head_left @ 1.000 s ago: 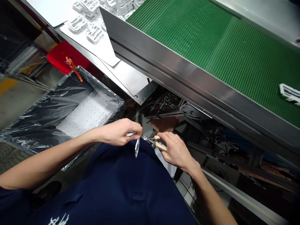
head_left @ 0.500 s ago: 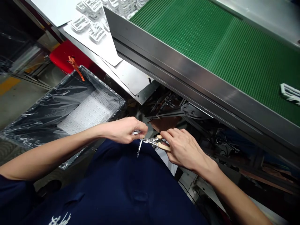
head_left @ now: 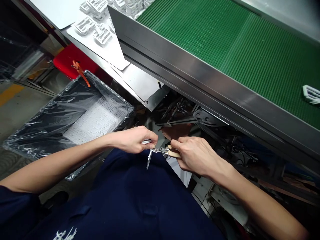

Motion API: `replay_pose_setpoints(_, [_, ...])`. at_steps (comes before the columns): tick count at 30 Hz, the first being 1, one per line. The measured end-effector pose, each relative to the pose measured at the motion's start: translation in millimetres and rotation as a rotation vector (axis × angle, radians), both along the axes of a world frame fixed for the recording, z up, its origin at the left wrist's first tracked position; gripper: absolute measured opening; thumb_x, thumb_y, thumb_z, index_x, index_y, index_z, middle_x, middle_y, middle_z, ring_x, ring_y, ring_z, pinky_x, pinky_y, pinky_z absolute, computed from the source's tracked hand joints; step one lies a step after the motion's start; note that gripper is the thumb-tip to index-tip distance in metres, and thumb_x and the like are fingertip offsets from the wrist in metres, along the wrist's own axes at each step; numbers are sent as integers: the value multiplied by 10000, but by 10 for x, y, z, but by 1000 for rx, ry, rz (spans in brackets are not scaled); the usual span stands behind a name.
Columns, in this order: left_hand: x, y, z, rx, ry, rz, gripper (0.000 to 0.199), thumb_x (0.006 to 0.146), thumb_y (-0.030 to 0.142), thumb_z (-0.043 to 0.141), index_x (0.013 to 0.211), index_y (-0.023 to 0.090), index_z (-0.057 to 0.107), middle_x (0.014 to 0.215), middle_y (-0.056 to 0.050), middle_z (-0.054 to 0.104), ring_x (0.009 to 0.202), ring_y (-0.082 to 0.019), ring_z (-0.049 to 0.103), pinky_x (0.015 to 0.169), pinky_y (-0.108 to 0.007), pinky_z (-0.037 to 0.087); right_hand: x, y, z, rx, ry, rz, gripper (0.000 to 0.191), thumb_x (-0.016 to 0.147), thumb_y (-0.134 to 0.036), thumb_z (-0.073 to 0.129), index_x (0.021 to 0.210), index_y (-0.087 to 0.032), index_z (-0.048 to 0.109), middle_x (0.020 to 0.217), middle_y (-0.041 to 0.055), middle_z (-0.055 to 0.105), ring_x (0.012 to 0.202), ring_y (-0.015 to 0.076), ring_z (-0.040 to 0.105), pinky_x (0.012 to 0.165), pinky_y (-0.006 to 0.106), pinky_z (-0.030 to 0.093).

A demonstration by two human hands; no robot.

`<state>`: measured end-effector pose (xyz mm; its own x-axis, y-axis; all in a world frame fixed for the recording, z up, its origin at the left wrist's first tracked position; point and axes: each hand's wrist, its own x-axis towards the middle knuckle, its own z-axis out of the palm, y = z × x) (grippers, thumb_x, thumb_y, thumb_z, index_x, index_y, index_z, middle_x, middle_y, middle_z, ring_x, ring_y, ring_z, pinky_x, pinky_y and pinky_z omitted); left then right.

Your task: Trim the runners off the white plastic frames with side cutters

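Observation:
My left hand is closed on a thin white plastic part, mostly hidden by the fingers, with one edge hanging below them. My right hand grips a pair of nippers with cream handles. The metal jaws meet the part right beside my left fingertips; whether they are biting into it is too small to tell. Both hands are in front of my dark blue shirt.
A green conveyor belt with a metal side rail runs across the upper right, carrying a white part. White parts are stacked on the table. A plastic-lined crate and a red stool stand left.
The nipper handles have been squeezed closer together by my right hand. My left hand has hardly moved. The white part on the belt appears slightly shifted.

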<state>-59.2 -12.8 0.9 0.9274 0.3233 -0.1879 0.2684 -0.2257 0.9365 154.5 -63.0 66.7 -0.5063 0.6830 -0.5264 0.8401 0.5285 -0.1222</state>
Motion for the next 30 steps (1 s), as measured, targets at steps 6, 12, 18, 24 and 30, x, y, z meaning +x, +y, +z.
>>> replay_pose_setpoints(6, [-5,25,2,-39,30,29,161,873,234,469,758,158,554,658,16,542,585,-116,466,545,-229,313,123,-59,-99,-110,83,-189,41,731,-189,493,719,-219,517,584,-17,564,483,122,459,475,251,184])
replay_pose_setpoints(12, [18,41,-18,-64,8,73,192,873,262,477,740,148,558,636,20,521,574,-112,450,543,-224,322,222,-199,-366,-273,454,-662,183,804,-371,556,732,-207,519,611,-24,554,550,119,491,520,234,331])
replay_pose_setpoints(18, [55,61,-57,-243,-24,86,202,880,290,484,802,140,594,770,-21,625,700,-148,558,630,-228,397,-300,-525,-856,-556,1223,-1062,457,626,-347,768,983,-217,515,973,18,586,861,156,569,750,278,474])
replay_pose_setpoints(24, [131,-8,-345,-494,-55,344,281,771,163,591,1052,169,590,760,8,606,723,-140,563,682,-243,428,-475,-679,-1019,-418,1362,-1210,240,739,-281,690,840,-198,489,742,-39,523,630,84,478,624,223,416])
replay_pose_setpoints(30, [88,-209,-650,-935,-117,552,408,769,309,645,1140,145,605,885,-63,641,682,-140,571,636,-249,446,-542,-639,-1033,-206,1330,-1454,229,763,-307,660,803,-186,470,695,-42,500,605,85,489,599,222,422])
